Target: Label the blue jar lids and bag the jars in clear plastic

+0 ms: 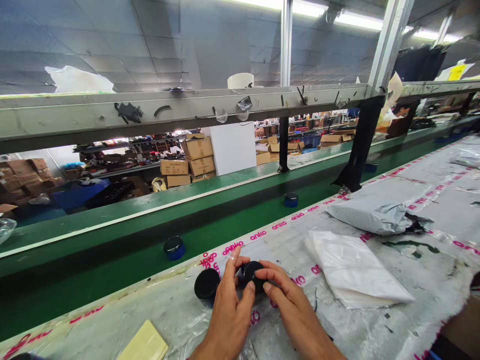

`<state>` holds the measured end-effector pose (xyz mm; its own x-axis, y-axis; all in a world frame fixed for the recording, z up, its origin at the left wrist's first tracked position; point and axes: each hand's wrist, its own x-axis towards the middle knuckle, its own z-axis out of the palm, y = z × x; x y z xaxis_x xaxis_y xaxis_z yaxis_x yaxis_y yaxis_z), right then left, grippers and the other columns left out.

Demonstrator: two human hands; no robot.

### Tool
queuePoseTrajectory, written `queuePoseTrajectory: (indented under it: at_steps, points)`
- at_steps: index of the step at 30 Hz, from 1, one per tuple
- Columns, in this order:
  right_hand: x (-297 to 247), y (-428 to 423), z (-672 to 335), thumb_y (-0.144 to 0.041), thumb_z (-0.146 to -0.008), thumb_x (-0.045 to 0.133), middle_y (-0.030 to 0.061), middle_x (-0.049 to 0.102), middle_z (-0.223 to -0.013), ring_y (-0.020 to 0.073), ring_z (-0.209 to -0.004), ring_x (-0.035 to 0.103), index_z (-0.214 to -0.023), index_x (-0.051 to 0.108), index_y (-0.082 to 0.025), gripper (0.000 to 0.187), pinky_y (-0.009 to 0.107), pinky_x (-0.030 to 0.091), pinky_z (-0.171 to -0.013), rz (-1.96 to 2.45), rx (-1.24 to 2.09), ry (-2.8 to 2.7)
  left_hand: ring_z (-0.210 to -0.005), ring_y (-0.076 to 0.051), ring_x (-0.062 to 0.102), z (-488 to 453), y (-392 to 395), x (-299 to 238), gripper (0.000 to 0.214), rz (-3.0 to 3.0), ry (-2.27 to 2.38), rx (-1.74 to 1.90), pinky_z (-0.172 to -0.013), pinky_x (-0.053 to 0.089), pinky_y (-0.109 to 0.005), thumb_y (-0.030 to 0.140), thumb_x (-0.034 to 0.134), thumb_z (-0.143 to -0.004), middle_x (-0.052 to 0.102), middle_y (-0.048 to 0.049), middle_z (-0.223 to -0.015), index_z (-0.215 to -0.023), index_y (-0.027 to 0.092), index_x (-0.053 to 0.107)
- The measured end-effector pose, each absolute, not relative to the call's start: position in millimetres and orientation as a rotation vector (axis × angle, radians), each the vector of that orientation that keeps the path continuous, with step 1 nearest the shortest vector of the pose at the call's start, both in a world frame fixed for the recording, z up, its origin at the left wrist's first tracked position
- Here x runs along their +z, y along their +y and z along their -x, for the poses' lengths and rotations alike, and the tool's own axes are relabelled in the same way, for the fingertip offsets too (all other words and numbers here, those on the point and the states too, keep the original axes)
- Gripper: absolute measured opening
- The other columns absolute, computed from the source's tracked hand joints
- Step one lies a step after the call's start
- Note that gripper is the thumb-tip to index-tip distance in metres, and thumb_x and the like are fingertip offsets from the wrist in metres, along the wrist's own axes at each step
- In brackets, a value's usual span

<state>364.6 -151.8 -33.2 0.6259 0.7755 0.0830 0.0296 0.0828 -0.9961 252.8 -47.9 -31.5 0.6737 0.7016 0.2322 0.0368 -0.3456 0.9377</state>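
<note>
Both of my hands meet on a small round black jar (pixel 252 276) at the near edge of the worktable. My left hand (pixel 229 310) curls its thumb and fingers round the jar's left side. My right hand (pixel 288 302) pinches its right side with thumb and forefinger. A second black round lid or jar (pixel 206 284) lies on the table just left of my left hand, untouched. Two blue jars with dark lids (pixel 174 247) (pixel 291 200) sit on the green conveyor belt (pixel 112 270) beyond.
The table is covered in plastic sheeting with pink "anko" tape (pixel 232 246). A stack of white bags (pixel 356 270) lies right of my hands, a grey mailer bag (pixel 378 212) further back. A yellow pad (pixel 144 344) lies at the near left. Cardboard boxes (pixel 197 157) stand behind the conveyor.
</note>
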Motion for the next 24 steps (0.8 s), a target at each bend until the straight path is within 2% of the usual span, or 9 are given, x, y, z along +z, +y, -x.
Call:
queuePoseTrajectory:
  at_steps: [7, 14, 19, 24]
  points:
    - [-34.2, -151.4, -364.7, -0.040, -0.083, 0.056, 0.0053, 0.054, -0.144, 0.0322, -0.133, 0.048, -0.099, 0.074, -0.028, 0.027, 0.050, 0.036, -0.113, 1.396, 0.626, -0.750, -0.131, -0.025, 0.054, -252.6, -47.5, -32.0, 0.057, -1.795, 0.572, 0.804, -0.116, 0.038, -0.045, 0.025, 0.057, -0.092, 0.055, -0.0092, -0.141, -0.147, 0.028, 0.042]
    - [-34.0, -152.6, -364.0, -0.038, -0.083, 0.056, 0.0050, 0.055, -0.143, 0.0306, -0.134, 0.047, -0.099, 0.073, -0.027, 0.025, 0.048, 0.033, -0.116, 1.403, 0.603, -0.766, -0.130, -0.024, 0.054, -252.6, -47.1, -30.5, 0.054, -1.807, 0.569, 0.786, -0.115, 0.038, -0.044, 0.025, 0.055, -0.092, 0.056, -0.0084, -0.140, -0.145, 0.028, 0.044]
    - [-34.7, -153.0, -364.3, -0.038, -0.084, 0.056, 0.0051, 0.054, -0.144, 0.0313, -0.132, 0.049, -0.100, 0.073, -0.028, 0.026, 0.048, 0.038, -0.112, 1.407, 0.619, -0.759, -0.127, -0.025, 0.056, -252.2, -48.8, -26.4, 0.053, -1.781, 0.589, 0.800, -0.113, 0.041, -0.044, 0.029, 0.059, -0.090, 0.059, -0.0086, -0.137, -0.143, 0.027, 0.048]
    - [-35.1, -152.8, -365.1, -0.038, -0.085, 0.056, 0.0045, 0.054, -0.144, 0.0308, -0.133, 0.048, -0.099, 0.074, -0.028, 0.024, 0.048, 0.034, -0.115, 1.399, 0.601, -0.770, -0.130, -0.025, 0.055, -252.9, -48.5, -25.8, 0.053, -1.789, 0.589, 0.802, -0.114, 0.040, -0.043, 0.034, 0.058, -0.092, 0.058, -0.0088, -0.138, -0.143, 0.027, 0.047]
